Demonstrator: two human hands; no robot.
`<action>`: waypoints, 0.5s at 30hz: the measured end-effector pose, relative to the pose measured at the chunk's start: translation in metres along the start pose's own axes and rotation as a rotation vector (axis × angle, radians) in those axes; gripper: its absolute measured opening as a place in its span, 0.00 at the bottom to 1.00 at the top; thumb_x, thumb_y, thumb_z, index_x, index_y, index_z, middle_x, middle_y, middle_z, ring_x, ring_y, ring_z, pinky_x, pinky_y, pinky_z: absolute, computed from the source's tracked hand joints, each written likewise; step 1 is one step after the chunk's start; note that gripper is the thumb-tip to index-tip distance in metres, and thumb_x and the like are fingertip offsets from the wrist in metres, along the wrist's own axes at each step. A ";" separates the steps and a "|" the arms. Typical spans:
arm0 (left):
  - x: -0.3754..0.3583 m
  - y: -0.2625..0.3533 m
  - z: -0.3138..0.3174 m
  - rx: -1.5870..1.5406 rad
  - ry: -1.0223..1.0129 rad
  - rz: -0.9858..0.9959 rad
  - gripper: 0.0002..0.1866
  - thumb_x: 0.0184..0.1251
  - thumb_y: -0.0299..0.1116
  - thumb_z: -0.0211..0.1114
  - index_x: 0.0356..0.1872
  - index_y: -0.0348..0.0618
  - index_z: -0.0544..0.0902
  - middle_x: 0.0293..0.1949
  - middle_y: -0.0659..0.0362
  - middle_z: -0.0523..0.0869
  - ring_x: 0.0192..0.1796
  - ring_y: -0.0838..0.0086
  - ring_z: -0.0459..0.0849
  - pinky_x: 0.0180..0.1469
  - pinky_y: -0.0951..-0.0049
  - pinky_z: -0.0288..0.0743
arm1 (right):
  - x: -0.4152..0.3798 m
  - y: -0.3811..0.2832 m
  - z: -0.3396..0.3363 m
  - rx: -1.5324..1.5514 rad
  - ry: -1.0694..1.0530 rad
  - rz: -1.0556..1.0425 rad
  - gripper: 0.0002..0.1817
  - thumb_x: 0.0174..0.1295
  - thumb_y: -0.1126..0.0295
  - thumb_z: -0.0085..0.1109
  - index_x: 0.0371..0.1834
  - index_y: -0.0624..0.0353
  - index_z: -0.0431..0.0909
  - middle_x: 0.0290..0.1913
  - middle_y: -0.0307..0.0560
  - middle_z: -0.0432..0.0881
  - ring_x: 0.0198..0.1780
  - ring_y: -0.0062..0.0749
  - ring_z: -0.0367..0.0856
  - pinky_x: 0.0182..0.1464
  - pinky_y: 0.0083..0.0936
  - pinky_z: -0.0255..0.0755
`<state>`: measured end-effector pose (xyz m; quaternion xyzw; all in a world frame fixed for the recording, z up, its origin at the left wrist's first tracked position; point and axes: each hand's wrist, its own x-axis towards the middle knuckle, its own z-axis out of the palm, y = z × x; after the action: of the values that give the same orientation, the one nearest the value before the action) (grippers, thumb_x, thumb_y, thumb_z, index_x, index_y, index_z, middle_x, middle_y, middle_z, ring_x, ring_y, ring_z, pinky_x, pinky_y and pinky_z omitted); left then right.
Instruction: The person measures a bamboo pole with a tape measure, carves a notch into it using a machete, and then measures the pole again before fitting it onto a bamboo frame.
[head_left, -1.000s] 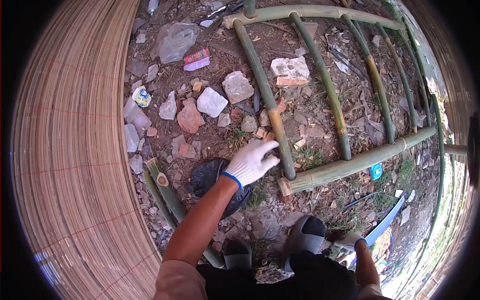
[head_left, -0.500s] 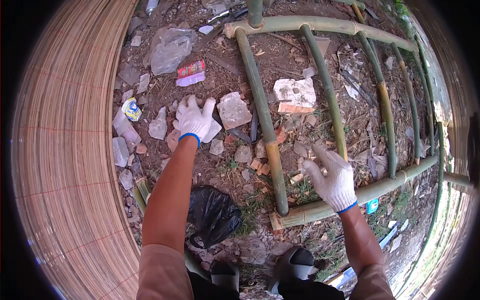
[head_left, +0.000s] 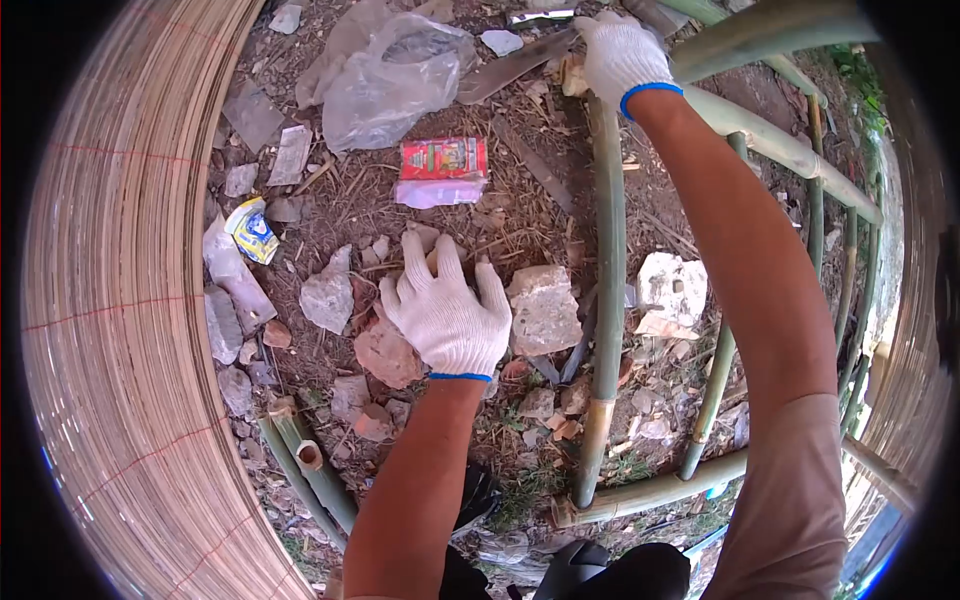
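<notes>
My left hand (head_left: 447,310), in a white knit glove with a blue cuff, is spread open over the rubble. It is beside a reddish stone (head_left: 389,352) and a pale chunk of concrete (head_left: 545,310), with nothing in its grasp. At the top, my gloved right hand (head_left: 628,60) is closed at the handle end of a machete (head_left: 515,68), whose dark blade points left on the ground. The fingertips are partly hidden. Close under that wrist stands the corner of a green bamboo frame (head_left: 610,250) with several rungs.
A slatted bamboo blind (head_left: 120,300) covers the left side. On the dirt lie a clear plastic bag (head_left: 395,85), a red packet (head_left: 444,158), a crumpled yellow-blue cup (head_left: 253,232) and cut bamboo poles (head_left: 310,465). A black bag (head_left: 480,497) sits near my feet.
My right hand has moved from the lower part of the frame up to the machete. My left hand stays low over the stones, fingers spread. The view has shifted left and closer to the ground.
</notes>
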<state>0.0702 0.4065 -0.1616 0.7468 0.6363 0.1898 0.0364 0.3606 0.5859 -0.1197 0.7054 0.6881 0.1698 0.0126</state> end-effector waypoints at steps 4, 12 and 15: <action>0.002 -0.002 -0.004 -0.048 -0.045 0.007 0.27 0.60 0.42 0.71 0.59 0.40 0.83 0.70 0.41 0.74 0.61 0.46 0.80 0.69 0.39 0.66 | 0.052 0.008 0.026 0.051 -0.398 0.175 0.27 0.64 0.66 0.60 0.69 0.45 0.79 0.64 0.54 0.83 0.62 0.57 0.84 0.63 0.50 0.80; 0.005 -0.005 -0.005 -0.075 -0.052 -0.008 0.28 0.57 0.42 0.71 0.58 0.42 0.82 0.69 0.43 0.74 0.55 0.49 0.82 0.69 0.37 0.65 | 0.073 0.022 0.041 -0.210 -0.392 0.058 0.20 0.68 0.70 0.58 0.63 0.50 0.81 0.61 0.51 0.84 0.66 0.52 0.81 0.65 0.55 0.76; 0.004 -0.005 -0.006 -0.085 -0.046 -0.005 0.26 0.57 0.41 0.70 0.58 0.43 0.82 0.69 0.43 0.74 0.55 0.49 0.82 0.69 0.38 0.65 | 0.069 0.023 0.035 -0.266 -0.270 -0.027 0.18 0.65 0.71 0.61 0.60 0.52 0.81 0.57 0.50 0.85 0.62 0.49 0.84 0.60 0.50 0.78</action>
<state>0.0645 0.4103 -0.1564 0.7473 0.6284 0.1996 0.0831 0.3915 0.6596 -0.1316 0.7047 0.6609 0.1628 0.2004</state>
